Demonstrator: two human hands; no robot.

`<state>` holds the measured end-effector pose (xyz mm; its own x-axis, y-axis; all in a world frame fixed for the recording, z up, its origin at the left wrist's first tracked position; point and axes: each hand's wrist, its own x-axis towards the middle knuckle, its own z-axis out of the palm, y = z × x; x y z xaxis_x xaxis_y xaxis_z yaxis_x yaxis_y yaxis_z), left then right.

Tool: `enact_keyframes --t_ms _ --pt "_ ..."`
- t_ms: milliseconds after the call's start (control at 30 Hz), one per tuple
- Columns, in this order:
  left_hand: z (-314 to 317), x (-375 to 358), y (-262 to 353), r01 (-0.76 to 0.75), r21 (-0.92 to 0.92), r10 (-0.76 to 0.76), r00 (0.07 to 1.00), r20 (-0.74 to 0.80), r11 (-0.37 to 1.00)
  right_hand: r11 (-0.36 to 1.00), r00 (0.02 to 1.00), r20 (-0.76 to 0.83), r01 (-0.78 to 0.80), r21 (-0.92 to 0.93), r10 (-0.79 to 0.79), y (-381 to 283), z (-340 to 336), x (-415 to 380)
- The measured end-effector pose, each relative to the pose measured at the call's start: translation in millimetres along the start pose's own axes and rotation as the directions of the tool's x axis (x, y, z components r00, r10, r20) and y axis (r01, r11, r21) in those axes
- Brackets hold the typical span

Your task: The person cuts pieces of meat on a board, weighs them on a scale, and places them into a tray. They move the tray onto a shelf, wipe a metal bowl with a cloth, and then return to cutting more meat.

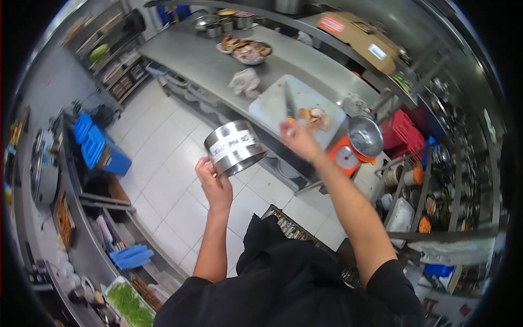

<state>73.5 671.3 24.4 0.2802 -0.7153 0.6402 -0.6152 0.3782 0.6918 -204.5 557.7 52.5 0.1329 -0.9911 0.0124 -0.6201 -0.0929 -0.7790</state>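
My left hand [212,182] grips a round stainless steel pot [231,147] by its lower side. The pot is tilted in the air over the floor, and a white label with dark lettering runs across its wall. My right hand [299,139], slightly blurred, has its fingers curled at the near edge of the white cutting board [267,103]; I cannot tell what is in them. Its fingertips overlap the yellow handle end of a knife [289,98] that lies on the board. Beside the knife sit pieces of cooked meat [318,118].
Right of the board, a steel bowl [365,136] rests on an orange scale [344,157]. A crumpled white cloth [245,82] and a bowl of meat pieces [252,52] stand on the steel table [190,60]. A cardboard box [354,38] occupies the shelf above. Blue bins [101,144] stand left.
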Motion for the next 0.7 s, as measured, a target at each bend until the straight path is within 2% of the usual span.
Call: enact_keyframes --t_ms 33,67,100,133,167,200,233,267,300,333,367,433,500,533,567,600,633,667,700 --pt "4.1 -8.2 -0.1 0.033 -0.046 -0.032 0.999 0.035 0.998 0.998 0.999 0.036 0.015 0.056 -0.017 42.5 18.1 -29.5" --pt "10.3 -17.7 1.5 0.069 -0.087 -0.063 0.995 0.075 0.994 0.999 0.997 0.058 0.042 -0.004 -0.042 85.5 32.2 -66.2" --pt "19.6 -28.7 3.5 0.109 -0.135 -0.091 0.987 0.132 0.985 0.996 0.987 0.160 0.036 -0.079 -0.023 112.3 33.5 -112.5" --pt "28.8 -41.1 5.6 0.152 -0.176 -0.118 0.974 0.191 0.973 0.985 0.974 0.177 -0.122 -0.126 0.143 154.6 49.0 -168.4" --pt "34.8 -54.2 11.0 0.200 -0.210 -0.144 0.957 0.252 0.957 0.948 0.969 0.157 -0.139 -0.286 0.189 222.6 71.7 -235.9" --pt "39.5 -68.4 20.8 0.225 -0.171 -0.152 0.921 0.357 0.959 0.897 0.914 0.149 -0.321 -0.303 0.377 264.0 83.7 -309.2" --pt "45.8 -83.5 33.0 0.240 -0.134 -0.155 0.875 0.458 0.962 0.774 0.796 0.158 -0.486 -0.406 0.584 274.8 79.8 -377.6" --pt "55.3 -97.2 46.9 0.242 -0.107 -0.145 0.821 0.552 0.965 0.744 0.770 0.079 -0.577 -0.336 0.633 295.1 80.4 -454.6" --pt "62.9 -111.7 62.5 0.218 -0.109 -0.099 0.762 0.640 0.970 0.627 0.681 0.062 -0.629 -0.459 0.729 325.9 90.6 -534.5" --pt "69.2 -127.7 80.7 0.182 -0.126 -0.034 0.686 0.727 0.975 0.490 0.546 0.011 -0.742 -0.457 0.838 323.6 86.4 -609.3" --pt "77.2 -144.1 101.8 0.165 -0.185 0.041 0.626 0.778 0.969 0.139 0.142 -0.028 -0.986 -0.092 0.989 339.8 98.8 -688.8" --pt "95.4 -187.6 137.6 0.181 -0.290 0.173 0.479 0.861 0.940 -0.140 -0.128 0.099 -0.982 0.127 0.987 350.8 114.2 -788.9" --pt "124.2 -237.6 180.2 0.229 -0.366 0.284 0.324 0.902 0.902 0.130 0.110 0.098 -0.964 -0.231 0.989 326.8 109.2 -869.5" --pt "132.1 -263.7 204.0 0.241 -0.396 0.337 0.250 0.908 0.886 0.257 0.220 0.134 -0.874 -0.412 0.966 313.5 125.3 -908.9" --pt "143.2 -290.2 232.9 0.255 -0.416 0.379 0.182 0.907 0.873 0.139 0.133 0.051 -0.981 -0.135 0.990 315.3 147.3 -939.2" --pt "159.1 -319.7 265.5 0.198 -0.460 0.443 0.123 0.888 0.866 0.001 0.003 0.007 -0.983 0.184 1.000 314.7 158.3 -957.7" --pt "170.0 -348.0 292.5 0.134 -0.496 0.492 0.060 0.868 0.858 -0.139 -0.141 0.034 -0.849 0.509 0.989 311.5 168.9 -966.0" --pt "173.4 -372.1 317.8 0.070 -0.529 0.530 -0.004 0.848 0.846 -0.191 -0.199 0.068 -0.709 0.679 0.978 309.7 179.9 -971.4" --pt "172.6 -394.9 358.6 0.087 -0.519 0.525 -0.055 0.850 0.850 -0.212 -0.216 0.099 -0.598 0.773 0.971 308.4 191.8 -976.3"
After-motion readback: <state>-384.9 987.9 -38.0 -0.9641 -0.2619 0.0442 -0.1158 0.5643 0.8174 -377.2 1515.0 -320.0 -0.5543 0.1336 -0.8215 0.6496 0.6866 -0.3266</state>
